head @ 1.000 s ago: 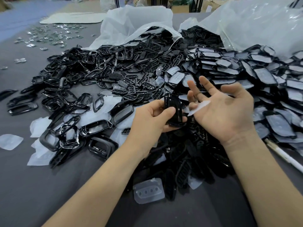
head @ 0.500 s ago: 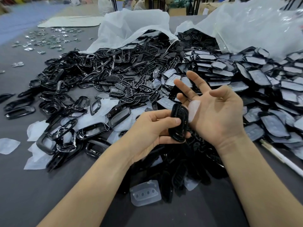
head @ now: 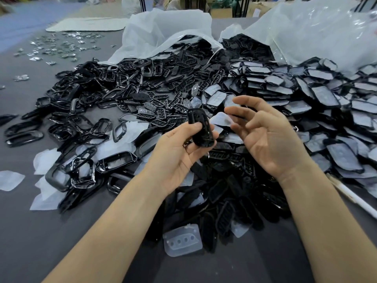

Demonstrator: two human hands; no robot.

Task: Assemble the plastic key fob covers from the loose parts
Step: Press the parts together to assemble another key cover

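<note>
Single head-worn view (wide-angle), looking forward and down, close above the grey table (head: 36,248)

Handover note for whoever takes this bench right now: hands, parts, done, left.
Left hand: grips one black fob cover, held above the piles.
Right hand: fingers loosely spread; translucent film at its fingertips, cannot tell if pinched.
Parts: black frames at left, button inserts in the centre, film-faced plates at right, spilling from plastic bags onto the grey table.
Done: cannot tell whether the held cover is complete.
Left: the loose heaps, seemingly most of the job.
</note>
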